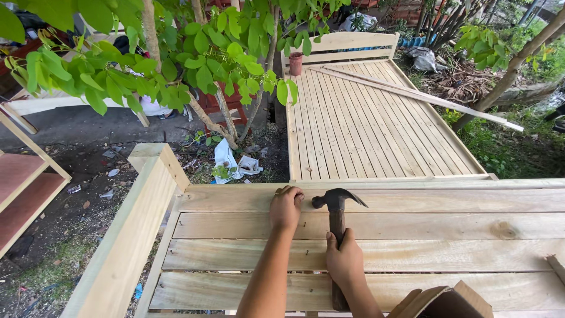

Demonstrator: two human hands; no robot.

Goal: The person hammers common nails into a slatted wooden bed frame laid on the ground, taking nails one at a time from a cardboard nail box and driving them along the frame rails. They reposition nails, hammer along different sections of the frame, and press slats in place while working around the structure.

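My right hand (345, 260) grips the dark wooden handle of a claw hammer (337, 203), whose black head hangs just above the topmost slat (447, 200) of a pale wooden bed frame. My left hand (286, 207) rests fist-like on that same slat, fingers curled at its far edge, just left of the hammer head. Whether the fingers pinch a nail I cannot tell. Small nail heads dot the slats below my left hand.
A thick side rail (126, 235) runs along the left. A second slatted bed frame (365, 118) lies ahead with loose long strips (424, 97) across it. A cardboard box corner (444, 301) sits by my right arm. A leafy shrub (194, 53) and wooden shelving (23, 188) stand at left.
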